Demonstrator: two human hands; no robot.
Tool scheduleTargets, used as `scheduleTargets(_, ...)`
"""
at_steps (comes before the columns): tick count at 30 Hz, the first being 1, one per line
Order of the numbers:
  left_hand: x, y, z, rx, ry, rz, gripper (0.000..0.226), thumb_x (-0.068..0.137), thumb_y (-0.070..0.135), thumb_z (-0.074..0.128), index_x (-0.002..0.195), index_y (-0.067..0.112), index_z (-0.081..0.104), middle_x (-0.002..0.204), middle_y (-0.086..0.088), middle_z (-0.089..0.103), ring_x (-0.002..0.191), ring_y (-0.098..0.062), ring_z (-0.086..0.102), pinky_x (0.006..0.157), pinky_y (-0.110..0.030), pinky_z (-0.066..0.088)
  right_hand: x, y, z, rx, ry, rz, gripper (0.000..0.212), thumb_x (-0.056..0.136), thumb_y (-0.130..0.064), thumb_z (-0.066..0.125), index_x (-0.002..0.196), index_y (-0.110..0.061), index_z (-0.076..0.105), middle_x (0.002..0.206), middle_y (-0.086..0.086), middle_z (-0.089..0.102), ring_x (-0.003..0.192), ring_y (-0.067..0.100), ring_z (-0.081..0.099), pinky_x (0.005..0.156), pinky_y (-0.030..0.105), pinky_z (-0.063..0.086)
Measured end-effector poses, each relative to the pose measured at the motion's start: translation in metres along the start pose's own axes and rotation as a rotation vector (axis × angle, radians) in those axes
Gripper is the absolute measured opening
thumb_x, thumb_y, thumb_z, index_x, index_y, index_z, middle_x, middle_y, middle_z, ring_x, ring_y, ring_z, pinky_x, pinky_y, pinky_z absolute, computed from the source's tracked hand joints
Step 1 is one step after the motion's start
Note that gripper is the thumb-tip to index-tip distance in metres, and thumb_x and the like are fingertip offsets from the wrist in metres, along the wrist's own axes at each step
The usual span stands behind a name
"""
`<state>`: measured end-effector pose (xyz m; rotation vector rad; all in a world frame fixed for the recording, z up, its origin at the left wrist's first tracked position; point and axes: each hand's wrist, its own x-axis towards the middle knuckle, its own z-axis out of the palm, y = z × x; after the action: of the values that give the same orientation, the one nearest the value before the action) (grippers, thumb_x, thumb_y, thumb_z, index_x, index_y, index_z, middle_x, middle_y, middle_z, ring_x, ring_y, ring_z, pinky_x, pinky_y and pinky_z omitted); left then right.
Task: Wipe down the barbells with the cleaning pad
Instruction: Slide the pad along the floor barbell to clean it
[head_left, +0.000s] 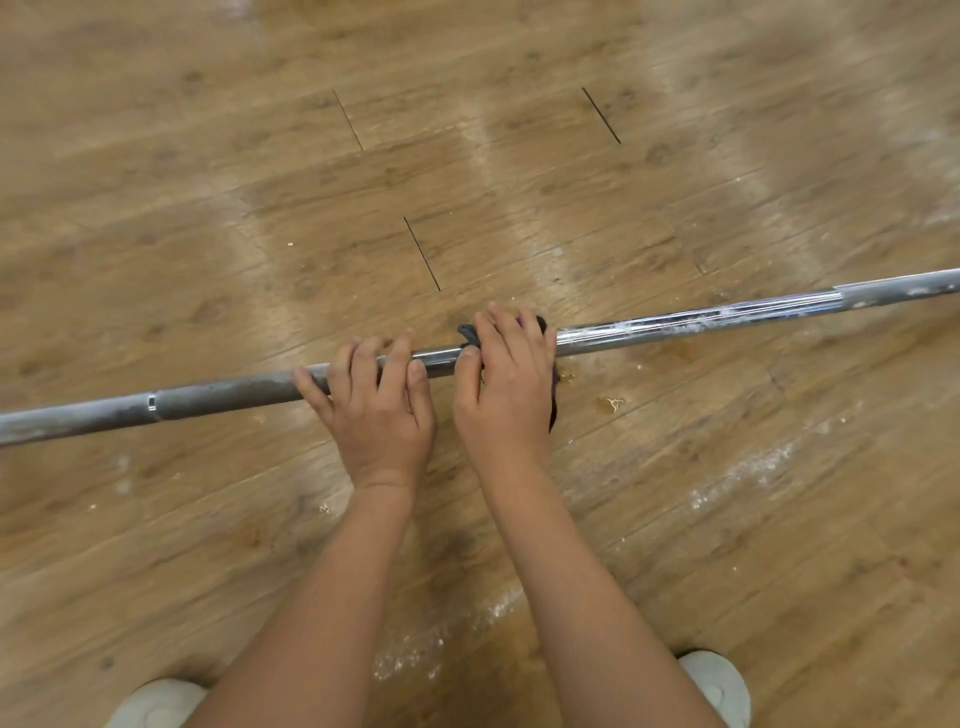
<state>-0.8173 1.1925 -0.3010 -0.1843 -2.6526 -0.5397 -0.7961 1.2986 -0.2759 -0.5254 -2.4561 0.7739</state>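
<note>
A long grey metal barbell bar (701, 318) runs across the view from lower left to upper right, above a wooden floor. Its right stretch looks shiny with white streaks; its left stretch is dull. My left hand (382, 410) grips the bar near its middle, fingers curled over the top. Just to the right, my right hand (506, 384) holds a dark cleaning pad (554, 410) wrapped round the bar. Most of the pad is hidden under the hand; dark edges show at the fingers and beside the palm.
The wooden plank floor (519, 182) carries white dusty smears and a few small crumbs near the bar. My two light shoes (719, 686) show at the bottom edge, one on each side of my forearms.
</note>
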Motion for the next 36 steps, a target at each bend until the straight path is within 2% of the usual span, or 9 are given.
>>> scheduleTargets(2,0.006,0.001,0.001,-0.011,-0.018,-0.008,0.034,0.106,0.032,0.042,0.116,0.021,0.072,0.118,-0.001,0.066,0.122,-0.026,0.054,0.122,-0.055,0.002,0.0,-0.003,0.004,-0.058,-0.017,-0.044,0.04,0.099,-0.022,0.043,0.127,-0.005,0.067,0.14,0.008,0.061,0.143,0.034,0.041,0.125,0.044,0.012)
scheduleTargets(6,0.02,0.001,-0.001,-0.052,-0.058,-0.04,0.034,0.106,0.031,0.042,0.117,0.019,0.071,0.12,0.0,0.065,0.124,-0.026,0.052,0.122,-0.056,0.002,0.006,0.02,0.003,-0.031,0.056,-0.117,0.038,0.101,-0.017,0.044,0.128,-0.006,0.067,0.14,0.008,0.062,0.141,0.033,0.044,0.122,0.05,0.025)
scheduleTargets(10,0.03,0.017,-0.002,-0.049,-0.089,-0.032,0.028,0.104,0.021,0.046,0.121,0.016,0.067,0.124,-0.001,0.065,0.13,-0.028,0.052,0.119,-0.067,0.011,0.021,0.016,0.016,-0.007,0.161,-0.043,0.034,0.098,-0.011,0.046,0.118,0.0,0.071,0.127,0.011,0.069,0.137,0.035,0.048,0.125,0.044,0.017)
scheduleTargets(14,0.041,0.028,0.005,-0.087,-0.138,-0.008,0.024,0.101,0.017,0.052,0.118,0.017,0.068,0.121,0.0,0.067,0.134,-0.027,0.052,0.118,-0.07,0.01,0.038,0.026,0.021,-0.04,0.088,-0.235,0.029,0.099,-0.013,0.051,0.114,-0.002,0.072,0.12,0.009,0.071,0.129,0.033,0.056,0.119,0.049,0.03)
scheduleTargets(20,0.054,0.022,0.012,-0.084,-0.162,0.041,0.024,0.104,0.026,0.047,0.113,0.019,0.068,0.114,0.001,0.069,0.133,-0.026,0.052,0.119,-0.067,0.005,0.06,0.048,0.013,-0.012,0.164,-0.083,0.031,0.1,-0.013,0.048,0.116,-0.001,0.073,0.122,0.009,0.07,0.13,0.032,0.054,0.122,0.049,0.026)
scheduleTargets(25,0.065,0.02,0.018,-0.072,-0.166,0.056,0.027,0.107,0.031,0.045,0.114,0.021,0.069,0.113,0.004,0.069,0.129,-0.023,0.054,0.12,-0.066,0.004,0.075,0.051,0.018,0.011,-0.009,-0.288,0.033,0.103,-0.015,0.046,0.117,-0.001,0.072,0.121,0.009,0.07,0.124,0.028,0.058,0.114,0.05,0.037)
scheduleTargets(28,0.07,0.021,0.019,-0.084,-0.17,0.03,0.026,0.108,0.032,0.043,0.111,0.023,0.068,0.109,0.006,0.068,0.125,-0.021,0.055,0.121,-0.065,0.004,0.094,0.066,0.007,0.023,0.054,-0.139,0.034,0.102,-0.017,0.044,0.111,-0.003,0.074,0.116,0.006,0.071,0.119,0.026,0.059,0.109,0.05,0.041)
scheduleTargets(30,0.074,0.021,0.021,-0.077,-0.169,0.026,0.029,0.107,0.034,0.041,0.109,0.023,0.067,0.108,0.007,0.068,0.123,-0.02,0.055,0.121,-0.064,0.003,0.094,0.059,0.01,-0.006,0.071,-0.112,0.034,0.102,-0.016,0.044,0.111,-0.001,0.073,0.117,0.007,0.071,0.12,0.027,0.058,0.113,0.053,0.037)
scheduleTargets(36,0.084,0.023,0.028,-0.127,-0.128,-0.009,0.028,0.104,0.031,0.044,0.103,0.021,0.07,0.104,0.005,0.068,0.119,-0.021,0.056,0.122,-0.06,-0.002,0.111,0.057,0.007,-0.006,-0.273,-0.41,0.031,0.105,-0.014,0.043,0.121,-0.001,0.066,0.12,0.008,0.066,0.117,0.027,0.057,0.106,0.052,0.04)
